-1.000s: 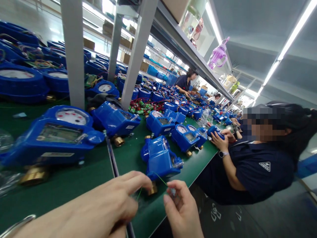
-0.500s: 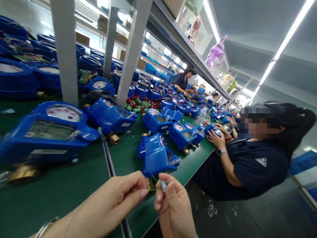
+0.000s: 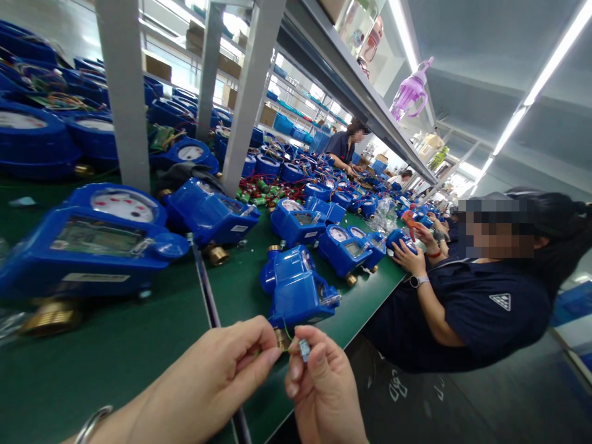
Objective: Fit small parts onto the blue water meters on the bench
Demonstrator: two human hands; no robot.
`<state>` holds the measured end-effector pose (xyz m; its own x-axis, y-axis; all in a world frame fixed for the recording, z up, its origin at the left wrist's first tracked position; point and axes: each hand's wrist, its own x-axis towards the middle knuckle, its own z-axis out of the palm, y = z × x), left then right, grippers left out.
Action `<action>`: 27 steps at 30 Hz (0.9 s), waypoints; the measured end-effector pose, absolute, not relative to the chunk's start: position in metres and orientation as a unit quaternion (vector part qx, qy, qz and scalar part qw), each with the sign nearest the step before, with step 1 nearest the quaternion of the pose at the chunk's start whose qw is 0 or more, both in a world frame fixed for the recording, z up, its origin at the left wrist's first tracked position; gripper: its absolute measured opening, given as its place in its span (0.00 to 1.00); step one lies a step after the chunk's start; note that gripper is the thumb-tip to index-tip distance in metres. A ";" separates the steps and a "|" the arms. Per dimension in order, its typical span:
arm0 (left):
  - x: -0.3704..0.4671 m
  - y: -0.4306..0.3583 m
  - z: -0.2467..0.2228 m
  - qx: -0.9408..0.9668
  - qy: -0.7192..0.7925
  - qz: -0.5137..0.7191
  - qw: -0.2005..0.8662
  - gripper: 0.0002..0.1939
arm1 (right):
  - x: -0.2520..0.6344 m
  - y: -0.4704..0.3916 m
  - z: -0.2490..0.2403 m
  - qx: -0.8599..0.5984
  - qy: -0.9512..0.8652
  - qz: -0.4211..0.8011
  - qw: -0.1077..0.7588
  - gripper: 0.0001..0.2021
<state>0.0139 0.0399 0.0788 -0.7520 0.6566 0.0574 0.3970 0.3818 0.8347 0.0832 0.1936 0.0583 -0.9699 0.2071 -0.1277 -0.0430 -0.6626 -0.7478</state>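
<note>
My right hand (image 3: 324,376) pinches a small light-blue connector piece (image 3: 304,350) between thumb and fingers. A thin green wire (image 3: 287,331) runs beside it, near the brass fitting (image 3: 280,339) of a blue meter (image 3: 296,287). Thumb and index finger of my left hand (image 3: 231,370) are pressed together just left of that piece, by the brass fitting; the wire end seems to be between them, though the fingertips hide it. Both hands are above the near edge of the green table (image 3: 161,351).
A large blue meter (image 3: 106,246) lies at the left, with more meters behind. Grey shelf posts (image 3: 123,92) rise from the table. A person (image 3: 481,302) at the right handles a meter and an orange-handled tool (image 3: 407,219). Green and red parts (image 3: 263,192) lie in a pile.
My hands have stayed almost in place, with the left fingertips slightly nearer the right hand. The view has shifted slightly. The person at the right now holds an orange-handled tool.
</note>
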 end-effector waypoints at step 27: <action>0.019 0.041 0.078 0.348 0.834 0.415 0.108 0.14 | 0.084 0.191 0.058 -0.086 -0.392 0.913 0.074 0.17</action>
